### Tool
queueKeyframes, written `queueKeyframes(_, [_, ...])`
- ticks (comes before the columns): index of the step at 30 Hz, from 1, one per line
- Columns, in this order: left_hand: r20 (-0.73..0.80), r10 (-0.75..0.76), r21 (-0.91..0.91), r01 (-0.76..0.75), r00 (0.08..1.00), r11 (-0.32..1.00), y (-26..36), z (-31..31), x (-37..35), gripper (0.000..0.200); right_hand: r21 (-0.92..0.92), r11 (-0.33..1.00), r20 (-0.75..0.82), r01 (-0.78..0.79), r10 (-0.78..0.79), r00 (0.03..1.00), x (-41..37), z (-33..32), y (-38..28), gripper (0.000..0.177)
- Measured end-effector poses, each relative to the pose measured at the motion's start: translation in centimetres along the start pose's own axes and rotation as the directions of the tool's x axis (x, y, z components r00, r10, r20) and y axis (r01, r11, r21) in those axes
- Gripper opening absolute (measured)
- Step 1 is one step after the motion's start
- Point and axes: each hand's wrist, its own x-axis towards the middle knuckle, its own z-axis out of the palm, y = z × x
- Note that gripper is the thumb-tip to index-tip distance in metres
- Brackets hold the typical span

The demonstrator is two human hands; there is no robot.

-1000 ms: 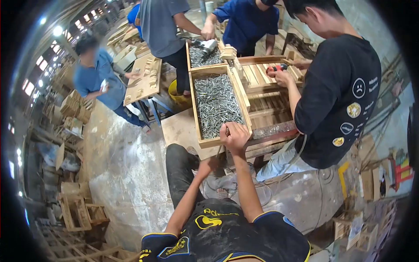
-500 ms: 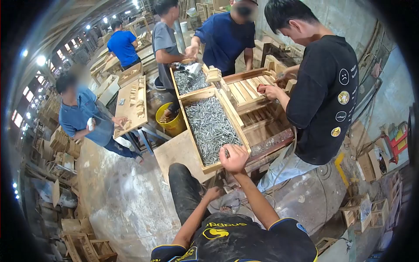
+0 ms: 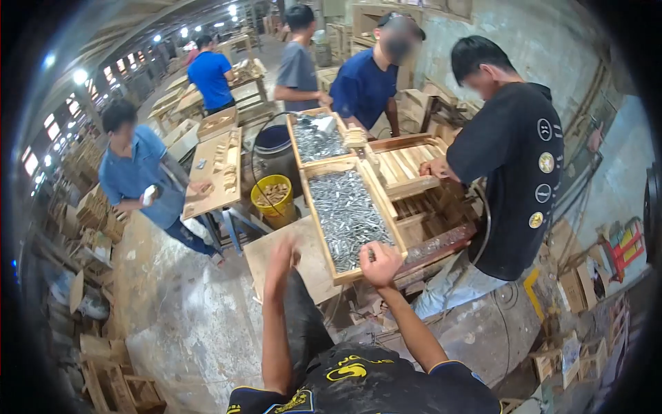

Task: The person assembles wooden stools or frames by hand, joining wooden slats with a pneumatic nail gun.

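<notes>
Right hand [image 3: 381, 262] grip was closed among screws [image 3: 345, 214], near tray [image 3: 317, 221]; left hand [image 3: 281, 254] was raised, blurred, grip untellable. Far tray [image 3: 294, 141] made two; four co-workers [image 3: 510, 172].

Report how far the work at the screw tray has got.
Done: the wooden tray sits full of screws, and a slatted frame lies beside it. In hand: the right hand is closed at the tray's near edge; whether it holds screws is unclear. The left hand is raised, blurred, above a board. Left: the screws look barely drawn down.
</notes>
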Motion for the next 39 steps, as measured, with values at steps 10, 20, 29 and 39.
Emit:
queueKeyframes(10, [0.25, 0.714, 0.38, -0.744, 0.654, 0.549, 21.6, 11.8, 6.6, 0.039, -0.047, 0.999, 0.042, 0.016, -0.014, 0.999, -1.0, -0.1, 0.1, 0.009])
queueKeyframes(20, [0.266, 0.441, 0.284, -0.507, 0.857, 0.814, 2.4, 8.5, 7.1, 0.017, -0.004, 0.998, -0.032, 0.063, -0.063, 0.998, 0.4, 0.3, 0.4, 0.011])
queueKeyframes(29, [0.098, 0.469, 0.212, -0.478, 0.878, 0.852, -1.1, 7.2, 6.7, 0.015, 0.734, 0.283, 0.514, -0.617, 0.363, 0.777, 4.5, -6.5, -2.9, 0.025])
queueKeyframes(39, [0.019, 0.596, 0.082, -0.596, 0.803, 0.799, -2.0, 7.2, 6.5, 0.017, 0.627, 0.316, -0.15, 0.713, -0.848, 0.508, 17.4, -31.2, -13.8, 0.051])
